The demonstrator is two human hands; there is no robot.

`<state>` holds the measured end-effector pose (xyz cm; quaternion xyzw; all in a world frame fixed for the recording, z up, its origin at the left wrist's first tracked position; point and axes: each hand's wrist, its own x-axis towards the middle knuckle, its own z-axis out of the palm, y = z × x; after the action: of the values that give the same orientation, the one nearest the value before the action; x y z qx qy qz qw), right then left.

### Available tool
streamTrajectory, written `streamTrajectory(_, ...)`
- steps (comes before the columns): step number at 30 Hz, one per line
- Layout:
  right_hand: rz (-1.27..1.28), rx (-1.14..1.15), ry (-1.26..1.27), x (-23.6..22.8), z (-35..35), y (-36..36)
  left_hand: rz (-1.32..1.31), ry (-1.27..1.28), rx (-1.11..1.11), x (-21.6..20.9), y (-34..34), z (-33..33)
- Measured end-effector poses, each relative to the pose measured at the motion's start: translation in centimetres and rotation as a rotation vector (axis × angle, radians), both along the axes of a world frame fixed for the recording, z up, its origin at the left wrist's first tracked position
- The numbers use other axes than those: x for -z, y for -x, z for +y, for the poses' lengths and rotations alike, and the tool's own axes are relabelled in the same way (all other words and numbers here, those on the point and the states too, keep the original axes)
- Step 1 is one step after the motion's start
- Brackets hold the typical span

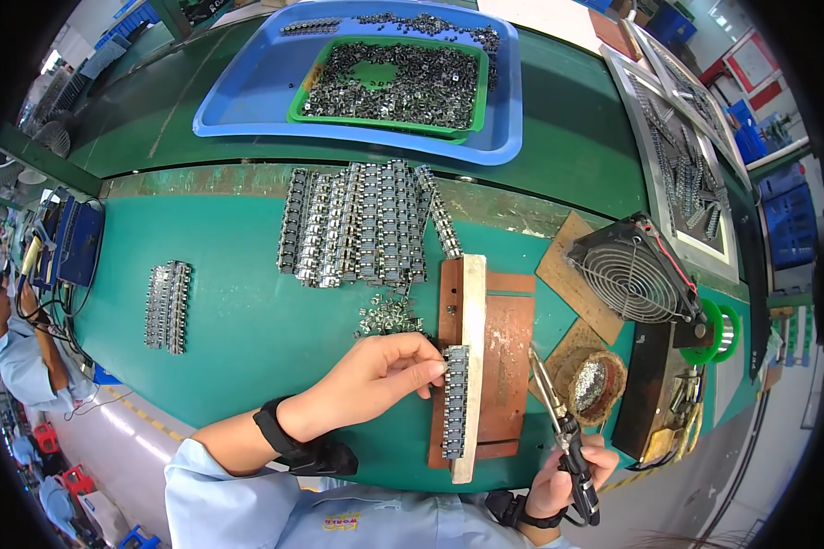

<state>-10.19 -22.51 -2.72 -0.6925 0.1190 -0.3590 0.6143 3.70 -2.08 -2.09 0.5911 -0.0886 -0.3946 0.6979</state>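
Observation:
A strip of small circuit boards (455,403) lies lengthwise along the pale bar of a reddish-brown jig (504,366). My left hand (384,377) reaches in from the left, thumb and forefinger pinched together at the strip's upper left edge. Whatever is between those fingertips is too small to make out. In my right hand (568,480), right of the jig, is a soldering iron (566,435), its tip pointing up and away, apart from the strip. Just beyond my left hand lies a loose heap of small metal parts (389,317).
Many board strips (357,224) are stacked beyond the jig, with a few more strips (167,306) at left. A blue tray (238,101) holds a green bin (384,133) of parts. A fan (627,274), round bowl (595,389) and solder spool (705,334) stand right.

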Motion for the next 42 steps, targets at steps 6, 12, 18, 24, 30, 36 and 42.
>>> streamTrajectory(6, 0.052, -0.024, 0.062, 0.4, -0.5, 0.3, -0.063, -0.120, 0.016, -1.2, -0.3, 0.6)
streamTrajectory(12, 0.043, -0.027, 0.097, 1.0, -0.8, 0.4, -0.743, -0.666, -0.069, -3.2, -0.7, 2.2)
streamTrajectory(18, 0.030, -0.035, 0.076, 0.6, -0.7, 0.4, -1.035, -0.591, -0.066, -1.2, 0.0, 1.4)
streamTrajectory(24, 0.019, -0.044, 0.084, 0.8, -0.8, 0.5, -1.180, -0.700, -0.020, -0.9, 0.6, 0.2)
streamTrajectory(30, 0.020, -0.058, 0.070, 0.7, -0.9, 0.5, -1.175, -0.651, -0.051, -1.1, 0.7, 0.3)
streamTrajectory(36, 0.021, -0.097, 0.065, 0.7, -1.2, 0.6, -0.345, -0.428, 0.016, -1.9, 0.4, 1.1)
streamTrajectory(42, -0.008, -0.153, -0.029, 0.7, -1.3, 1.1, 0.016, -0.112, -0.113, -1.4, 0.2, 0.6)
